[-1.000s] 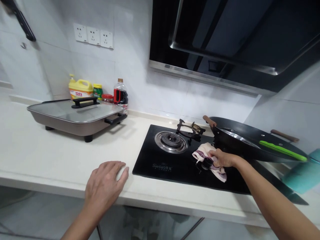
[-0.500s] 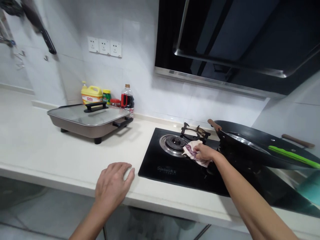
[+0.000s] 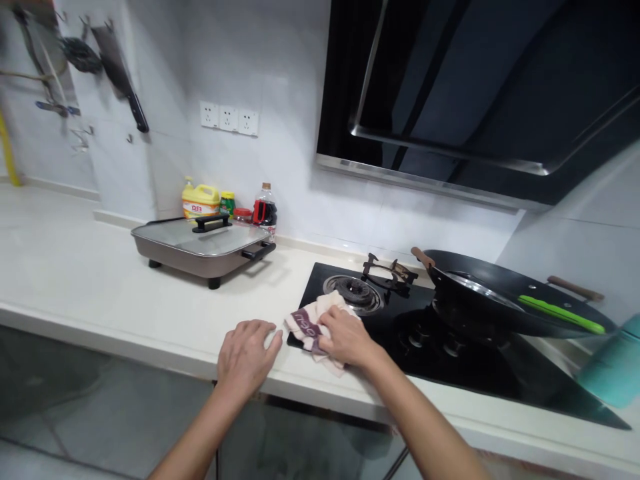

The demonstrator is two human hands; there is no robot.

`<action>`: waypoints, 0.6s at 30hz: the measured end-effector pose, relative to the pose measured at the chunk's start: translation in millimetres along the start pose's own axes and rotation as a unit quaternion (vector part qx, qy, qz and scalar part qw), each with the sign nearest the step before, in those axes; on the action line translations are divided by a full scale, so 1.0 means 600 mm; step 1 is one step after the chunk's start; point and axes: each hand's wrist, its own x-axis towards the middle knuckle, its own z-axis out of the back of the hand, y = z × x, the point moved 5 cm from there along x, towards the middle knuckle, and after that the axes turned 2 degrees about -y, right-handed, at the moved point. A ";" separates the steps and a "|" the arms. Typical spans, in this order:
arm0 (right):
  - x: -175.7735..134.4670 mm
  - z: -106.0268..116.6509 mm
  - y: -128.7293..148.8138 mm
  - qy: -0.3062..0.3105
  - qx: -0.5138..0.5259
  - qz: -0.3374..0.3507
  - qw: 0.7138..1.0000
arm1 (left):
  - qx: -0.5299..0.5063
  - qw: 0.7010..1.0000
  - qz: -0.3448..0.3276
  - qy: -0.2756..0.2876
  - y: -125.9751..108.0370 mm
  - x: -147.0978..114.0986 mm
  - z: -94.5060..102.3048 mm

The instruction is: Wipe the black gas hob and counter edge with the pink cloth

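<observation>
My right hand (image 3: 345,335) grips a pale cloth (image 3: 313,323) with a purple lettered band. The cloth lies over the front left corner of the black glass gas stove (image 3: 400,363), its lower edge hanging onto the white counter. Just behind it is the left burner (image 3: 353,293), bare of its pan support. That black pan support (image 3: 390,273) rests at the back of the stove. To the left of the cloth, my left hand (image 3: 247,357) lies on the counter's front edge, fingers loosely spread and holding nothing.
A black wok (image 3: 480,293) with wooden handles and a green-handled utensil (image 3: 560,313) sits on the right burner. An electric pan (image 3: 200,257) with a glass lid stands left, bottles behind it. A teal container (image 3: 613,367) is far right; the range hood (image 3: 450,87) hangs above.
My right hand has drawn the cloth from beside the left burner leftward and toward me, to the stove's front left corner. My left hand stays on the counter edge. The view has shifted.
</observation>
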 end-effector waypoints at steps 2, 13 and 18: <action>0.018 -0.012 0.041 -0.022 0.000 0.018 1.000 | -0.012 1.000 0.007 0.000 0.006 0.000 -0.003; -0.127 -0.007 -0.033 -0.218 0.150 0.001 0.964 | -0.067 0.996 -0.055 -0.031 -0.044 0.037 0.027; -0.240 -0.023 -0.164 -0.304 0.095 -0.058 0.946 | -0.031 0.945 -0.054 0.322 -0.126 0.049 -0.046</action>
